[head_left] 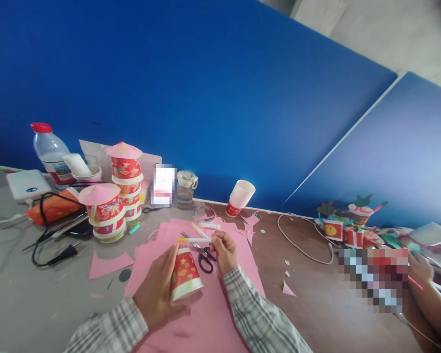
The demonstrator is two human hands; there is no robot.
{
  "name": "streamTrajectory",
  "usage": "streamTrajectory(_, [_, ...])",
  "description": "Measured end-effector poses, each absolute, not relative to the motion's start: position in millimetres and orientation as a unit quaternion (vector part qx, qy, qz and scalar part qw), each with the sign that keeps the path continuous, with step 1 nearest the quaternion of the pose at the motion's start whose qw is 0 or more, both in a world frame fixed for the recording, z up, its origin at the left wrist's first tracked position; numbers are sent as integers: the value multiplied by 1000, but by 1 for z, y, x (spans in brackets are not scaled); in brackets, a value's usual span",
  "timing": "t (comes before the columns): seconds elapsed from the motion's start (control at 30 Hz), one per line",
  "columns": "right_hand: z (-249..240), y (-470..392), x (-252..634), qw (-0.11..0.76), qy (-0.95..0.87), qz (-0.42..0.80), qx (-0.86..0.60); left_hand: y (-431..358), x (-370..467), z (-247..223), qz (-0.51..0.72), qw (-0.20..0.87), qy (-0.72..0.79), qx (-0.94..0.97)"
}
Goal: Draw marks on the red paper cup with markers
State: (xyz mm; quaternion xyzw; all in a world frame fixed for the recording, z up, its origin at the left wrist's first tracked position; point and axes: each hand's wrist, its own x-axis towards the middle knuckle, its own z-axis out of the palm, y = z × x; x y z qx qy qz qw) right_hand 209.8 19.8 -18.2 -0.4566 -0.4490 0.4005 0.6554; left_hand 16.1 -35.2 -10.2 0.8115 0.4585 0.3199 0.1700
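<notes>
My left hand [157, 289] is wrapped around a red patterned paper cup [185, 270], which is tilted, with its white rim toward me. My right hand [225, 251] pinches one end of a white marker with a yellow end [198, 240]. That yellow end points left, just above the cup and close to my left fingertips; I cannot tell if they touch. Black-handled scissors [206, 262] lie on pink paper sheets [215, 321] beside my right hand. Behind the marker are a white tube [209, 225] and another thin yellow-and-white stick [197, 228].
Cup towers with pink cone tops [102, 215] stand left, near a bottle [51, 154] and a black plug cable [61, 255]. Stacked cups [240, 196], a glass jar [185, 189] and a lit phone [163, 185] line the blue partition [206, 98]. Another person's hand [421, 267] is at right.
</notes>
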Motion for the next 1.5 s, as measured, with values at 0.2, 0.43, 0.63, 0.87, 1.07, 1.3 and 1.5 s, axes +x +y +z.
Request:
streamTrajectory(0.2, [-10, 12, 204, 658, -440, 465, -397, -36, 14, -7, 315, 170, 446, 820])
streamTrajectory(0.43, [1, 3, 196, 649, -431, 522, -348, -35, 14, -7, 300, 156, 433, 835])
streamTrajectory(0.63, [7, 0, 194, 651, -416, 544, -327, -37, 16, -4, 317, 158, 416, 838])
streamTrajectory(0.87, [16, -11, 190, 614, -496, 517, -331, -37, 18, -4, 341, 159, 407, 832])
streamTrajectory(1.07, [24, -18, 187, 575, -589, 416, -386, -38, 18, -7, 326, 167, 406, 837])
streamTrajectory(1.3, [20, -19, 194, 614, -520, 473, -358, -34, 18, -2, 331, 201, 425, 818])
streamTrajectory(1.5, [25, 0, 211, 704, -434, 441, -348, -30, 16, 0, 357, 225, 450, 787])
